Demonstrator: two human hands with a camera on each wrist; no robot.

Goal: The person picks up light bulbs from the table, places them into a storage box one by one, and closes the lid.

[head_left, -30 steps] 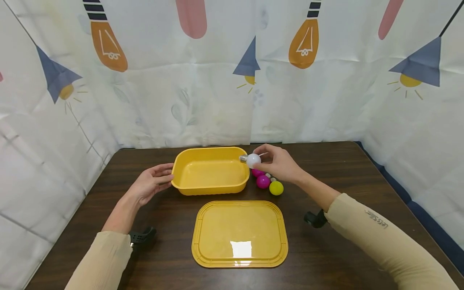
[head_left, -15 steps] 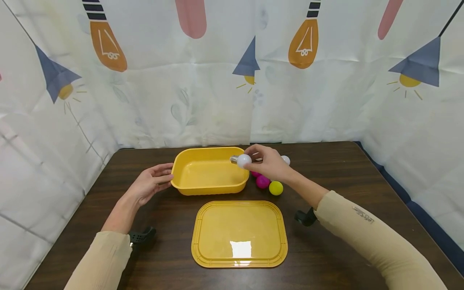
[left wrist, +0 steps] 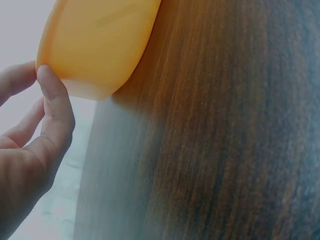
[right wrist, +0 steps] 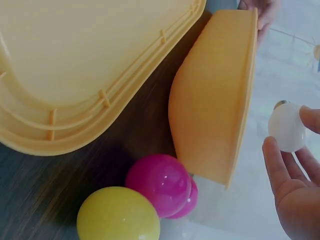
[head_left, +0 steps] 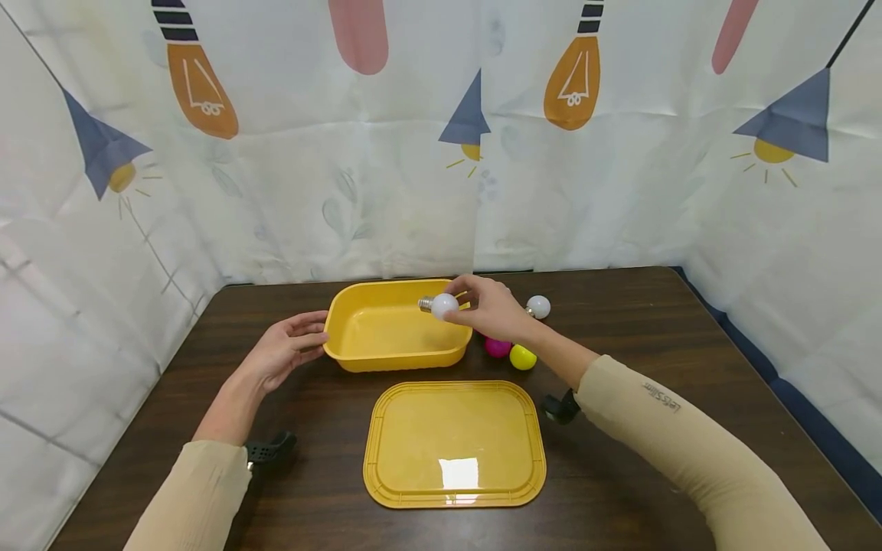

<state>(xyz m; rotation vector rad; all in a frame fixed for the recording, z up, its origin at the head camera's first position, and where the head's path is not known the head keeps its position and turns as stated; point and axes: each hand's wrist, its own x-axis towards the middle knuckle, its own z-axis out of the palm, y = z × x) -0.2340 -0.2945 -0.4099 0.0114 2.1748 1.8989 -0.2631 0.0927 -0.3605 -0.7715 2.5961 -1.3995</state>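
Between thumb and fingertips my right hand (head_left: 485, 308) pinches a white light bulb (head_left: 444, 306), its metal screw base pointing left. The bulb hangs above the right part of a yellow plastic basin (head_left: 396, 357). At the basin's left end, my left hand (head_left: 284, 350) pinches the rim with thumb and forefinger; the left wrist view shows the thumb (left wrist: 52, 85) against the rim. Right of the basin lie a yellow bulb (head_left: 523, 357), magenta bulbs (right wrist: 159, 185) and another white bulb (head_left: 538, 307). My right hand and forearm partly cover this group in the head view.
A flat yellow lid (head_left: 455, 444) lies on the dark wooden table (head_left: 620, 321) in front of the basin. White printed curtains (head_left: 289, 191) enclose the table at the back and sides.
My right hand has carried the white bulb leftward, from the basin's right edge to above its inside. The other white bulb has come into sight behind the hand. My left hand stays at the rim.
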